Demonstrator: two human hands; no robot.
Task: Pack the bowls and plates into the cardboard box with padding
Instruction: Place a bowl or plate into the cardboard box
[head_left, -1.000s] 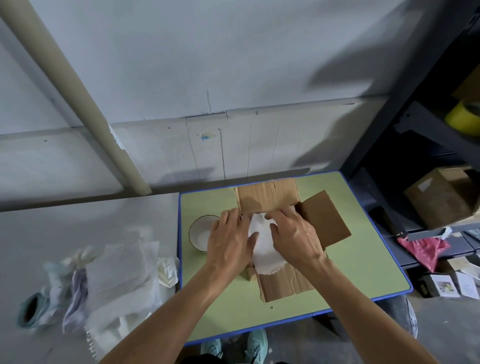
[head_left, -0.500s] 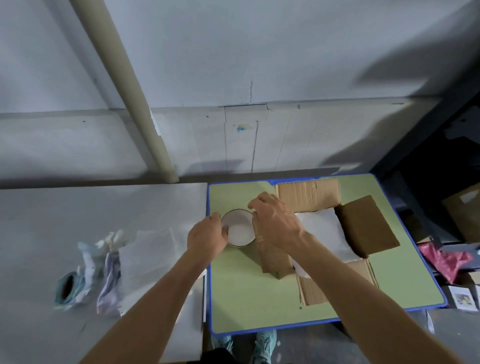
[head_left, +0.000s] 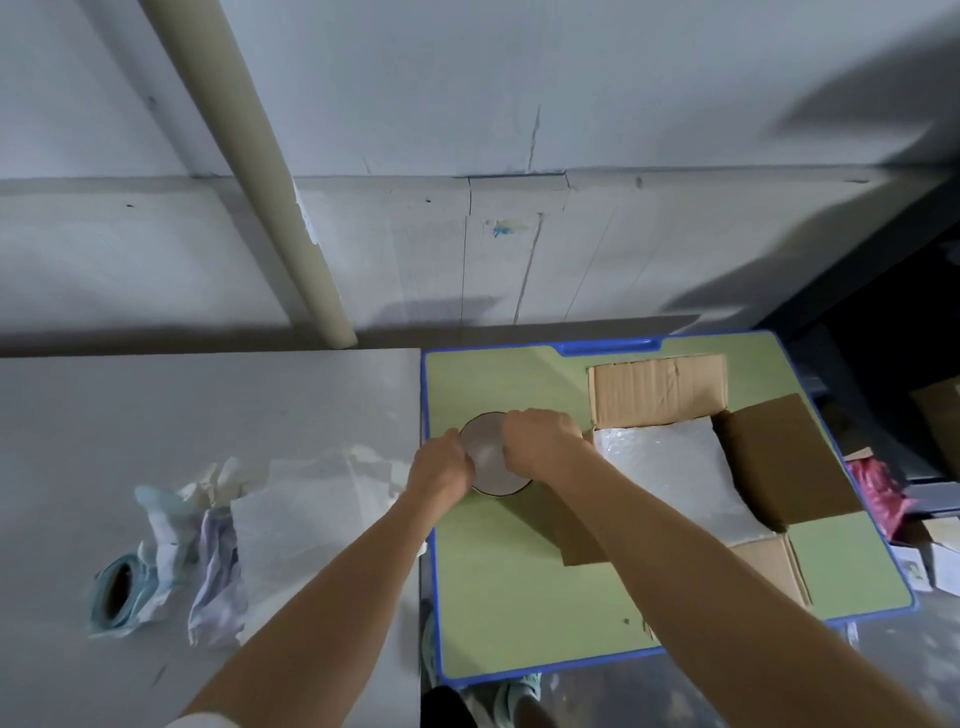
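Observation:
A white bowl (head_left: 488, 457) with a dark rim stands on the green table (head_left: 498, 597), left of the open cardboard box (head_left: 660, 389). My left hand (head_left: 441, 470) grips the bowl's left rim and my right hand (head_left: 540, 441) grips its right rim, fingers curled over the edge. White padding (head_left: 670, 467) covers the inside of the box, hiding whatever lies under it. The box's four flaps are folded outward.
A grey table (head_left: 156, 415) adjoins on the left, carrying white padding sheets (head_left: 306, 509), crumpled wrapping (head_left: 171, 519) and a teal tape roll (head_left: 117, 597). A beige pipe (head_left: 270, 176) leans against the wall. Shelving with boxes and a pink bag (head_left: 872, 493) stands at the right.
Both hands left the padding in the box and moved left to the bowl, closing on its rim. The camera view swung left.

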